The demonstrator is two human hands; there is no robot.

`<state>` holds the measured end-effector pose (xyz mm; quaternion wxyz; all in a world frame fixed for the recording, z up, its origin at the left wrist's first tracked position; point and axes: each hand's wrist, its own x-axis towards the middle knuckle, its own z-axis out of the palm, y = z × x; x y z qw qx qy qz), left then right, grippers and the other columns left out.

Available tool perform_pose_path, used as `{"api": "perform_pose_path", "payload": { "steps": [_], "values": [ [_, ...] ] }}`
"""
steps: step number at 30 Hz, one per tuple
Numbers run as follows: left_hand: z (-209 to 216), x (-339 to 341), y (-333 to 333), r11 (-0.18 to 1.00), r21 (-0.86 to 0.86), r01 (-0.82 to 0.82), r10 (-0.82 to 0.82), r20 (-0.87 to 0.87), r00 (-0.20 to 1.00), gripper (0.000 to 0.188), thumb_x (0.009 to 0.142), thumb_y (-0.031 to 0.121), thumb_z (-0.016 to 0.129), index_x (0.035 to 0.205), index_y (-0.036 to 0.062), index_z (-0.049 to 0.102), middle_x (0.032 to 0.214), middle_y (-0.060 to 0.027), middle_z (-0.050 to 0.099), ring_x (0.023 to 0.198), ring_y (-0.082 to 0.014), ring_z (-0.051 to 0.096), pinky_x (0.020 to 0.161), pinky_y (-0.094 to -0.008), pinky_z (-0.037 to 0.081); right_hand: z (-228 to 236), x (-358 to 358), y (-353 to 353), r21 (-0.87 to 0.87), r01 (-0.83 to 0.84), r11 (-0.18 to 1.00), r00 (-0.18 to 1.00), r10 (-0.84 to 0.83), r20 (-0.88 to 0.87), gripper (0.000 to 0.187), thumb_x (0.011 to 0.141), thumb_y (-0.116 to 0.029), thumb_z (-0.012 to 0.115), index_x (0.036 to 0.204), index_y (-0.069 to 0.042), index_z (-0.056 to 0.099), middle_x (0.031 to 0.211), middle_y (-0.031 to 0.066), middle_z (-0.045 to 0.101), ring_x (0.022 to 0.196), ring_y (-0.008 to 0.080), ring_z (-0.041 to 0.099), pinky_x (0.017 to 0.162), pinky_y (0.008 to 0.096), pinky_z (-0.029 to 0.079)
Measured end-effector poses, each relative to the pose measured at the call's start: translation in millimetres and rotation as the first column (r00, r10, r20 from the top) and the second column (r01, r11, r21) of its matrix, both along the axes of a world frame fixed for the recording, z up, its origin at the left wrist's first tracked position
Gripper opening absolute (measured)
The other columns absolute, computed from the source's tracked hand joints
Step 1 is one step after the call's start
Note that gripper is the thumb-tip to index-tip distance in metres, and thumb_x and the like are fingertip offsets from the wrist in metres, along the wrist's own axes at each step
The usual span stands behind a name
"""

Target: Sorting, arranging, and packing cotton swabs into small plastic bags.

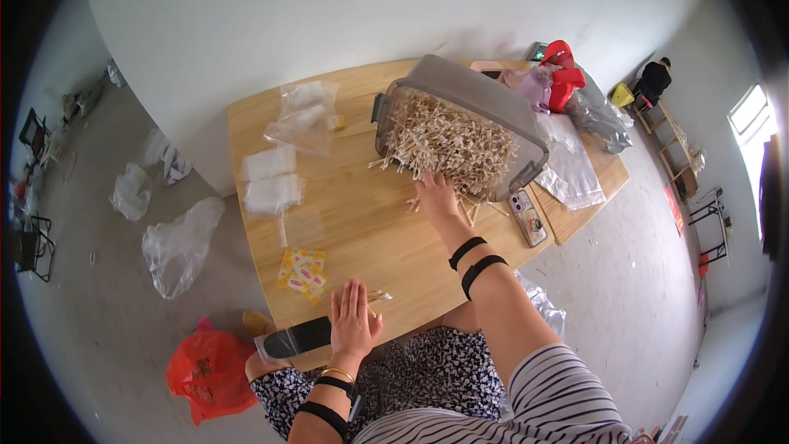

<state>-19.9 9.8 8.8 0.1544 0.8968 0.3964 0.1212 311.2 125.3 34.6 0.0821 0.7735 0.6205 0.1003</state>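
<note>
A grey plastic bin (460, 78) lies tipped on its side on the wooden table, its mouth toward me. A big heap of wooden-stick cotton swabs (448, 144) fills it and spills over its lower edge. My right hand (437, 197) is at the front of the heap, fingers bent around some swabs, with stick ends poking out beside it. Near the table's front edge, my left hand (352, 321) rests flat with its fingers stretched out. A few swabs (378, 296) stick out beside its fingers. Left of that hand lies a black flat strip (297, 338) in clear plastic.
Yellow-and-white cards (302, 271), clear plastic bags (273, 181) and a patterned phone (528, 218) lie on the table. A red cap (563, 78) and more bags sit at the back right. A red bag (209, 370) stands on the floor. Another person (655, 80) is far off right.
</note>
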Motion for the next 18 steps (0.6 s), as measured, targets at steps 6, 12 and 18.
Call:
{"api": "perform_pose_path", "payload": {
  "steps": [6, 12, 18],
  "values": [
    [-1, -1, 1, 1.0, 0.015, 0.02, -0.02, -0.027, 0.999, 0.081, 0.088, 0.037, 0.058, 0.154, -0.0011, 0.029, 0.16, -0.0185, 0.029, 0.15, -0.0336, 0.025, 0.123, -0.0545, 0.016, -16, -55, -10, 0.015, -0.148, 0.989, 0.986, 0.149, -0.074, 0.028, 0.087, -0.013, 0.062, 0.114, -0.008, 0.065, 0.117, 0.0096, 0.059, 0.112, 0.0283, 0.061, 0.086, 0.0399, 0.055],
    [-4, 6, 1, 0.999, 0.039, 0.034, -0.035, 0.022, 0.999, 0.081, 0.087, 0.034, 0.061, 0.152, -0.0015, 0.028, 0.158, -0.0191, 0.032, 0.149, -0.035, 0.028, 0.123, -0.055, 0.017, -14, -123, -42, 0.002, -0.274, 0.962, 0.866, 0.248, -0.435, 0.033, 0.085, -0.011, 0.065, 0.117, -0.005, 0.062, 0.116, 0.0124, 0.058, 0.113, 0.0285, 0.06, 0.093, 0.0385, 0.053],
    [-4, 4, 0, 0.999, 0.032, 0.01, -0.013, 0.082, 0.997, 0.078, 0.088, 0.036, 0.062, 0.15, -0.0013, 0.032, 0.156, -0.0179, 0.035, 0.146, -0.0358, 0.032, 0.122, -0.0558, 0.021, 21, -94, -78, 0.137, -0.142, 0.98, 0.732, 0.197, -0.652, 0.064, 0.078, -0.013, 0.072, 0.138, -0.012, 0.052, 0.134, 0.0156, 0.05, 0.128, 0.0346, 0.046, 0.11, 0.0462, 0.04]
  ]
}}
